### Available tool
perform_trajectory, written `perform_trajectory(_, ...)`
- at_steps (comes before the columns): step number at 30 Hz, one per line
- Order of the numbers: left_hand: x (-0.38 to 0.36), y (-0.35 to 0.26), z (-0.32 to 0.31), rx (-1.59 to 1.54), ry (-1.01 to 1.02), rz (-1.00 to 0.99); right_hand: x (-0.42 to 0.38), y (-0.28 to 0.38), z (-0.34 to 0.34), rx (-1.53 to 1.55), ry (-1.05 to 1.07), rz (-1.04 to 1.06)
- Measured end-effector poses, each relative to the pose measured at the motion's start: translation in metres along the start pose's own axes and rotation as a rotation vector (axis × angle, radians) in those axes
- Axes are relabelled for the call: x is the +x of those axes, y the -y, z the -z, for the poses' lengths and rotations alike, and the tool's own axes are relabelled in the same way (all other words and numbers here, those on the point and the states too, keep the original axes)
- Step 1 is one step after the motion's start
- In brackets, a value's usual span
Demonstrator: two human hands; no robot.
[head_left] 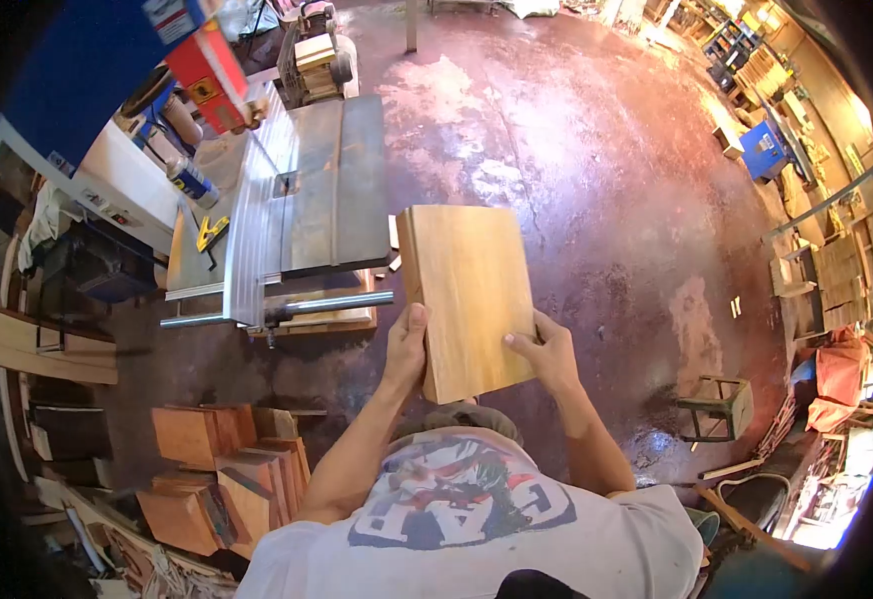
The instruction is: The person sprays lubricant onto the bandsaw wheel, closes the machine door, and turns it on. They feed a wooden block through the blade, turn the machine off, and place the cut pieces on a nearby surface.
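Note:
A thick, pale wooden board [471, 290] is held up in front of my chest, its broad face and left edge showing. My left hand [409, 344] grips it along the left edge, thumb upward. On the lower right side, my right hand [546, 349] clasps it with the thumb lying on the broad face; the fingers behind are hidden. Ahead to the left stands a band saw with a grey metal table [332, 190], a silver fence [252, 220] and a thin blade near the slot. The board is apart from the saw table.
Stacked wood blocks [202, 439] sit at lower left. A yellow-handled square [212, 233] and a spray can [192, 180] lie or stand on the saw's left side. A fence rail [337, 301] juts out near me. At right is a small stool [716, 407].

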State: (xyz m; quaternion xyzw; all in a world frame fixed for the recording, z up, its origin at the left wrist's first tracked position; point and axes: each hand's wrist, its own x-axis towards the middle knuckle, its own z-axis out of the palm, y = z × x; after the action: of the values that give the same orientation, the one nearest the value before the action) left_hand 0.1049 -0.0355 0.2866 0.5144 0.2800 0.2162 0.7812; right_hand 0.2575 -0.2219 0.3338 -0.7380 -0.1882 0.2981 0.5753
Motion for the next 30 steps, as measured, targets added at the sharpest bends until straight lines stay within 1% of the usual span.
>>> perform_trajectory(2,0.011,0.003,-0.022,0.102,0.021,-0.064,0.000,-0.013,0.022,-0.019,-0.027,0.053)
perform_trajectory(4,0.032,0.026,-0.028,0.050,0.067,0.015,0.003,-0.028,0.042,-0.047,-0.076,0.083)
perform_trajectory(5,0.034,0.041,-0.029,0.020,0.086,0.064,0.004,-0.038,0.046,0.038,-0.024,0.011)
perform_trajectory(6,0.023,0.034,-0.044,-0.104,0.088,0.158,0.007,-0.049,0.042,0.123,0.027,-0.062)
perform_trajectory(7,0.016,0.011,-0.067,-0.231,0.097,0.234,0.017,-0.052,0.040,0.205,0.072,-0.116)
perform_trajectory(10,0.014,0.001,-0.093,-0.251,0.191,0.430,0.038,-0.044,0.050,0.047,0.334,-0.366)
perform_trajectory(11,0.007,-0.015,-0.098,-0.262,0.275,0.500,0.038,-0.050,0.046,0.059,0.326,-0.235)
perform_trajectory(13,0.012,-0.015,-0.097,-0.258,0.347,0.598,0.036,-0.065,0.031,0.078,0.309,0.027)
perform_trajectory(16,0.020,0.013,-0.075,-0.263,0.335,0.640,0.040,-0.080,0.027,-0.007,0.319,0.030)
perform_trajectory(17,0.020,0.025,-0.068,-0.266,0.296,0.636,0.038,-0.094,0.023,0.107,0.300,0.008)
perform_trajectory(20,0.011,0.062,-0.050,-0.261,0.156,0.599,0.038,-0.068,0.015,-0.186,0.394,-0.025)
perform_trajectory(23,-0.003,0.085,-0.035,-0.248,0.053,0.552,0.039,-0.068,-0.001,-0.318,0.380,-0.037)
perform_trajectory(26,-0.016,0.101,-0.021,-0.253,0.013,0.577,0.040,-0.056,-0.002,-0.150,0.499,-0.110)
perform_trajectory(29,-0.014,0.112,-0.008,-0.244,0.014,0.603,0.032,-0.060,-0.014,0.286,0.454,-0.233)
perform_trajectory(30,-0.009,0.118,-0.005,-0.235,0.015,0.607,0.033,-0.063,-0.015,0.365,0.408,-0.284)
